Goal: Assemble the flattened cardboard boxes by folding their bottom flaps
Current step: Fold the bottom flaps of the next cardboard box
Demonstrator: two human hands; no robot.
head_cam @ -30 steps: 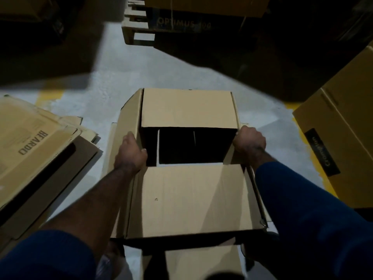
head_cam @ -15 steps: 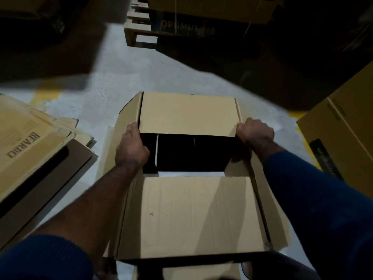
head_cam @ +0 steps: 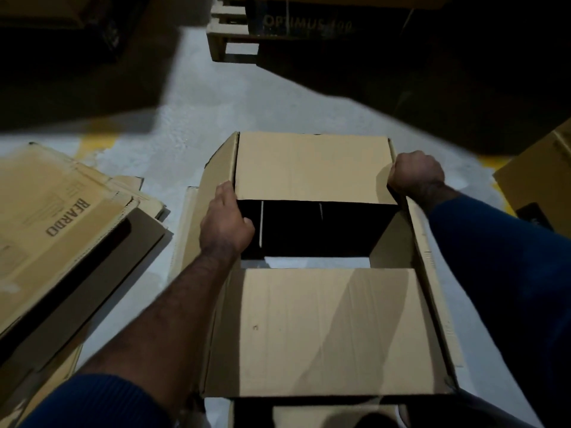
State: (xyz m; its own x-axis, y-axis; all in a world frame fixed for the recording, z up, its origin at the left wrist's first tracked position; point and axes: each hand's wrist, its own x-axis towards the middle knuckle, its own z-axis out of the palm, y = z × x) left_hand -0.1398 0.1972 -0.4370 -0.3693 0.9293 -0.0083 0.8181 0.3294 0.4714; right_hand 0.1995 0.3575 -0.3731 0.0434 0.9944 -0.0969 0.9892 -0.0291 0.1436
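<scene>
- Found cardboard box [head_cam: 321, 359] standing on pale floor [head_cam: 197, 118], centre of view, directly before the person, open end up.
- Noted far flap [head_cam: 312, 168] and near flap [head_cam: 309, 304] folded inward, roughly level, edges apart, dark gap between them.
- Recorded left hand [head_cam: 224, 225] grasping left side flap [head_cam: 221, 162] at its inner edge beside the gap, thumb curled into the dark opening; flap raised and tilted.
- Recorded right hand [head_cam: 415, 174] clenched round far end of right side flap [head_cam: 432, 304], touching the far flap's right corner; fingertips hidden.
- Noted dark blue sleeve [head_cam: 500, 273] down to the right wrist; left forearm bare.
- Logged stack of flattened boxes [head_cam: 61, 230] on the floor to the left, near the box but apart, top sheet printed "BEARDO".
- Logged brown carton [head_cam: 537, 180] at the right edge, dark label on its side, only partly in view.
- Logged wooden pallet [head_cam: 228, 35] at the top, well apart from the box, bearing a dark package [head_cam: 309, 23] with blurred lettering.
- Noted yellow floor marking [head_cam: 95, 143] beyond the stack, worn in places.
- Found surroundings at top left and top right too dark to assess.
</scene>
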